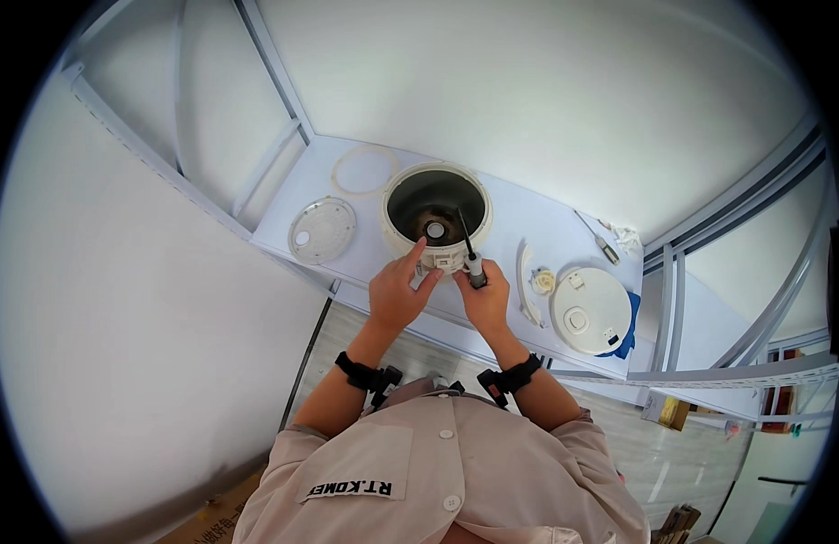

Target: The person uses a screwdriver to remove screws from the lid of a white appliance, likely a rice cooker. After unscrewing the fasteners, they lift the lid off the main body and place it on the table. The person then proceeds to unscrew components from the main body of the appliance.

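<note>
An uncovered white rice cooker body [390, 238] with a dark, stained inside stands at the middle of the table, a round pale part at its bottom. My left hand [399, 290] is at its front left, fingers apart; the index finger reaches up to the rim and the thumb lies by the front latch piece [443, 261]. On the front right, my right hand [485, 297] is closed round a screwdriver [475, 263] with a grey handle. Its dark shaft points up across the cooker's opening. The right thumb is close to the latch piece.
Left of the cooker lie a perforated round inner lid [322, 230] and a pale ring [337, 180]. To the right are a curved white handle [525, 281], a small cream part [543, 281], the round outer lid [564, 324] on a blue cloth [633, 317], and another screwdriver [608, 249].
</note>
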The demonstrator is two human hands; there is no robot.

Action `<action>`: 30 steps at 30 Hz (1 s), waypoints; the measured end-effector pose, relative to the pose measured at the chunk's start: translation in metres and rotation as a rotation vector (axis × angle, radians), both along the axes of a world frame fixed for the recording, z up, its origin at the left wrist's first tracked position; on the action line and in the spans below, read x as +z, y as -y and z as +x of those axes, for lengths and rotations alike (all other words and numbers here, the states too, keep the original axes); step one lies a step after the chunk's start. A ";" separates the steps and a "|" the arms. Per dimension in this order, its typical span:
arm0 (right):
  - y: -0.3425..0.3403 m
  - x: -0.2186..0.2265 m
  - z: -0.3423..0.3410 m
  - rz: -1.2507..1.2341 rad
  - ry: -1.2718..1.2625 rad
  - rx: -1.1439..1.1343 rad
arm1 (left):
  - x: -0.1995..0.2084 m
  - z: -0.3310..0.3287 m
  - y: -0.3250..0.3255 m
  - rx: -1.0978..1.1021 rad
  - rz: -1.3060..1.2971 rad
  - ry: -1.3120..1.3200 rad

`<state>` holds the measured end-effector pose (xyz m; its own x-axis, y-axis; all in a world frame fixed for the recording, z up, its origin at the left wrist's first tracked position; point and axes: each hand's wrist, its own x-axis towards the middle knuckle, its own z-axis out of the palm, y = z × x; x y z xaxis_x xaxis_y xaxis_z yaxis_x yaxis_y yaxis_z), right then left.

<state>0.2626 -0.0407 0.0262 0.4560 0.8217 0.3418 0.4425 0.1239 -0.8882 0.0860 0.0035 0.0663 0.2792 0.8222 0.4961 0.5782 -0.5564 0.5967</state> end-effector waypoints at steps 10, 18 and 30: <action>0.000 0.018 0.005 0.265 0.135 0.095 | 0.003 0.000 0.000 -0.017 -0.063 -0.039; -0.006 0.039 0.012 0.194 0.102 0.340 | 0.010 -0.006 -0.009 -0.074 -0.036 -0.095; -0.012 0.046 0.020 0.113 0.130 0.383 | 0.015 -0.003 -0.010 -0.062 0.004 -0.106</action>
<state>0.2826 -0.0283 0.0722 0.0714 0.8775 0.4742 0.4532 0.3950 -0.7992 0.0831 0.0136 0.0810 0.3805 0.7998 0.4642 0.6021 -0.5953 0.5321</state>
